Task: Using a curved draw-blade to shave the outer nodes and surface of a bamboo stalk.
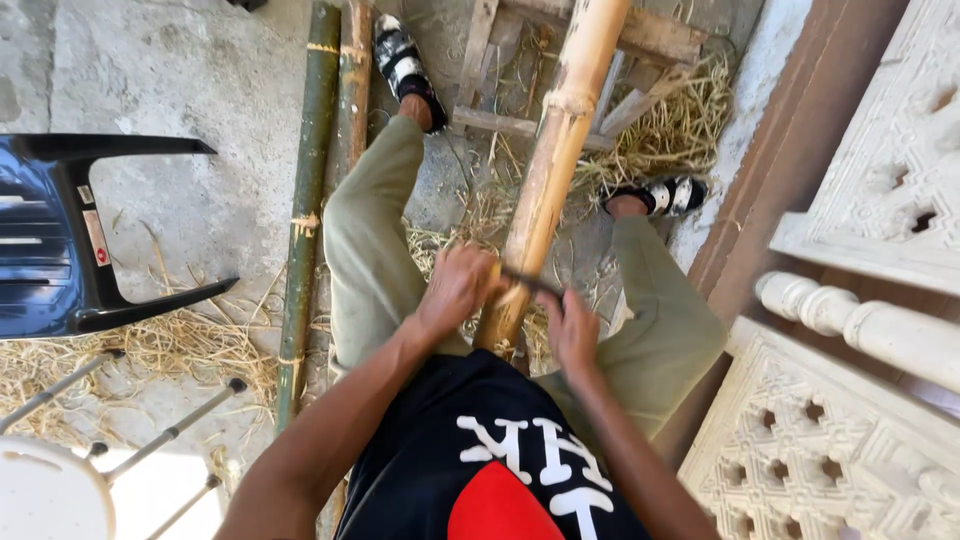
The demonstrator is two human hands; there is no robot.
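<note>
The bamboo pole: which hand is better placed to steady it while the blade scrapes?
Probably the left hand: it already rests against the bamboo pole. The right hand sits beside the pole, holding the blade.

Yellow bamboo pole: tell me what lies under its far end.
Under the yellow bamboo pole lie a wooden frame and straw. The pole hides the frame's middle and the ground beneath it.

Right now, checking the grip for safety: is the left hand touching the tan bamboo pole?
Touching. The head view shows the left hand wrapped against the tan bamboo pole, no gap between them.
</note>
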